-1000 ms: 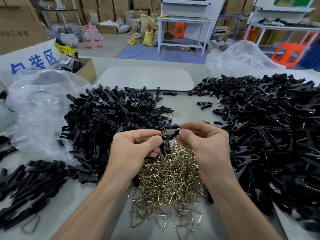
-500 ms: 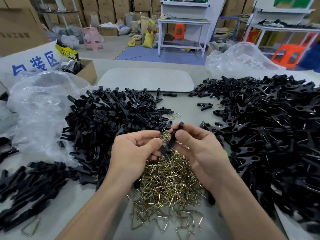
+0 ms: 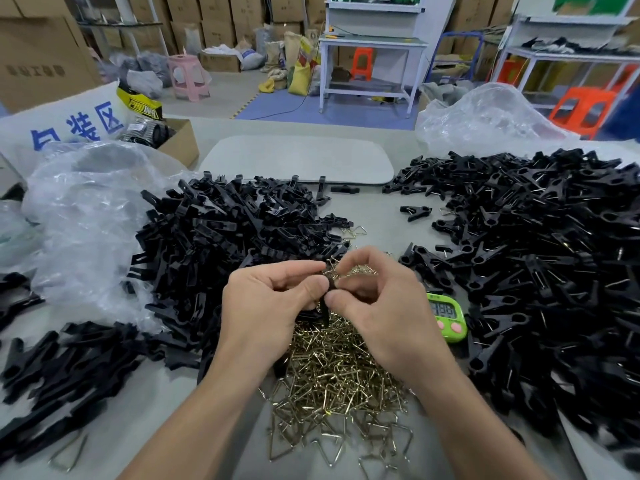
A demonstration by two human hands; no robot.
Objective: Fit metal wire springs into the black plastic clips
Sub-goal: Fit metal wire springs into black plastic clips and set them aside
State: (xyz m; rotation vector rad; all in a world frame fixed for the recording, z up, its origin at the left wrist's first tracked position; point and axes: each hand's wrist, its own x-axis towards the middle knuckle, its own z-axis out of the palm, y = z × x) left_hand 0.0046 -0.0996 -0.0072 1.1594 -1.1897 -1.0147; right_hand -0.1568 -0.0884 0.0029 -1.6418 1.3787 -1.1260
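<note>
Head view: both hands meet close together above the spring pile (image 3: 332,375), at the near middle of the tabletop (image 3: 381,220).
Left hand (image 3: 277,299): thumb and forefinger are curled and pinch a black clip (image 3: 326,308) from its left side.
Right hand (image 3: 377,306): thumb and forefinger pinch the same clip from the right, with the forefinger up at its top end.
Clip: held roughly upright between the two hands, its lower end hanging clear just above the springs.
Spring (image 3: 330,266): a bit of brass wire shows at the clip's top, between the fingertips. Whether it is seated cannot be told.
Step, as I judge it: pressing the spring into its seat.
Risk, spring flies: the wire is under tension and the fingertips hold it by a small area. A slip would probably shoot it into the clip halves (image 3: 235,244) on the left or off the tabletop.
Risk, half seating: if only one leg catches, the clip would likely spring apart when released.
Risk, pinched skin: the fingertips sit right at the closing point, so a sudden snap could nip them.
Risk, mixing: dropping an unfinished clip onto the finished pile (image 3: 536,254) at right would hide the fault.
Risk, timer (image 3: 446,317): it lies just beside the right wrist, and a wide sweep could knock it.
</note>
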